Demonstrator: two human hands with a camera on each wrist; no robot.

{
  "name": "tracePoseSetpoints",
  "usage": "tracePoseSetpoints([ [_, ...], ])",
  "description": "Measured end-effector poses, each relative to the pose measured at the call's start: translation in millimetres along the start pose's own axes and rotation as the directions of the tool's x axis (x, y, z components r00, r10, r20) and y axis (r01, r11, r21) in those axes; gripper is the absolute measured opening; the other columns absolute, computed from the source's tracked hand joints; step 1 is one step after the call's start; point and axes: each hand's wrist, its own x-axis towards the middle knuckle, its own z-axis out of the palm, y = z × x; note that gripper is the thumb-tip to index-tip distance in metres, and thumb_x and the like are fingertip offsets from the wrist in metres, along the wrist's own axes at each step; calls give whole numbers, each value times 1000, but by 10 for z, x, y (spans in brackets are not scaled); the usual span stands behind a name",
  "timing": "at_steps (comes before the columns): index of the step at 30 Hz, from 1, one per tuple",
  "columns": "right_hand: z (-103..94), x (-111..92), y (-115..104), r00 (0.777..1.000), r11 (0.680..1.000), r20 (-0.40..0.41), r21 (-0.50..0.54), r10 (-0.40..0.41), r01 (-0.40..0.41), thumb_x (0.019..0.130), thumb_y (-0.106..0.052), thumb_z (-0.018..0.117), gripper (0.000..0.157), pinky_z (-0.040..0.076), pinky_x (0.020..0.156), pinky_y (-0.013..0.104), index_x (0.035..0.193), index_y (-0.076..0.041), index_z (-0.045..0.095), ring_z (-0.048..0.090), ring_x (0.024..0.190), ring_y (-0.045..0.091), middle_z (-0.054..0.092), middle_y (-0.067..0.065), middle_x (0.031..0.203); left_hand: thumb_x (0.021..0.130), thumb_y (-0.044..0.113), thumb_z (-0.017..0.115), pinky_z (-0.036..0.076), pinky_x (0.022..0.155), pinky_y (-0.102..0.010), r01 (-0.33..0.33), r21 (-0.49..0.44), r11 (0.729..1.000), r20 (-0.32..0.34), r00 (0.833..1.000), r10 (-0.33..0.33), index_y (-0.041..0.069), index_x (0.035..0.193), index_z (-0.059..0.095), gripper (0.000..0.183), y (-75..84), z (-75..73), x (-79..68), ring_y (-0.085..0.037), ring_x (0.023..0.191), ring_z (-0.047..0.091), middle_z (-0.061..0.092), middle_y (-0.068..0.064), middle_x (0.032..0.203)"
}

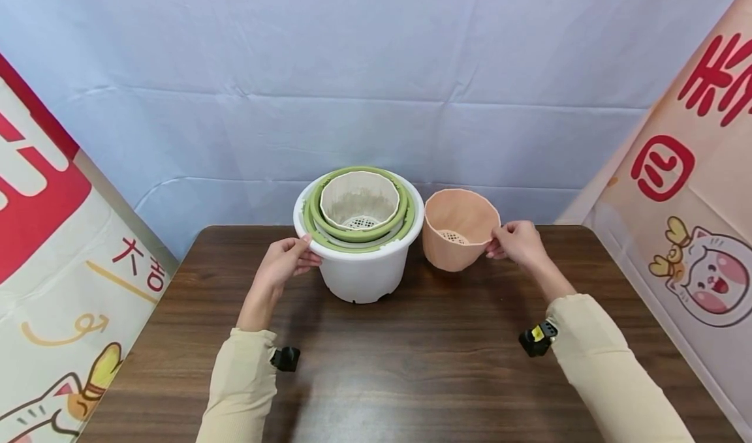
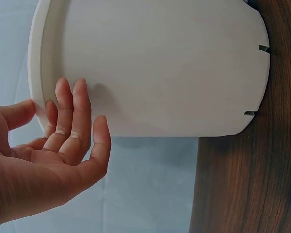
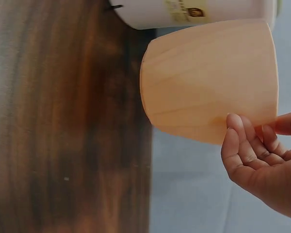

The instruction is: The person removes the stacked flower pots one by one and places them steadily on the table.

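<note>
A large white flower pot point(image 1: 362, 276) stands upright near the back of the table, with smaller pots nested inside it. Among these are a green-rimmed pot point(image 1: 409, 211) and, innermost, a cream pot point(image 1: 360, 198) with a perforated bottom. My left hand point(image 1: 286, 260) pinches the white pot's rim at its left side, thumb at the edge and fingers beneath. To the right is a peach flower pot point(image 1: 455, 250), tilted a little toward me, its holed bottom visible inside. My right hand point(image 1: 518, 242) pinches that pot's rim on its right side, fingertips against the outer wall point(image 3: 199, 82).
The dark wooden table point(image 1: 405, 365) extends in front of the pots. A pale blue cloth point(image 1: 282, 91) hangs right behind its back edge. Printed banners stand along the left point(image 1: 70, 267) and right point(image 1: 693, 234). A label point(image 3: 186, 10) shows on the white pot's side.
</note>
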Motion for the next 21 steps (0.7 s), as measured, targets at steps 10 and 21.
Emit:
tracePoseSetpoints([
  [10, 156, -24, 238, 999, 999, 10, 10, 41, -41, 88, 0, 37, 21, 53, 49, 25, 80, 13, 51, 60, 48, 11, 60, 8, 57, 98, 29, 44, 50, 72, -27, 5, -8, 1000, -2, 1000, -5, -7, 104, 53, 38, -5, 4, 2, -11, 75, 63, 64, -4, 76],
  [21, 254, -19, 322, 995, 995, -8, 21, 99, -99, 86, -1, 38, 20, 52, 47, 24, 78, 12, 51, 60, 48, 12, 59, 7, 56, 98, 28, 44, 49, 81, -38, -5, -15, 1000, 3, 1000, 5, -8, 104, 53, 37, -11, 10, 11, -11, 76, 64, 65, -4, 76],
])
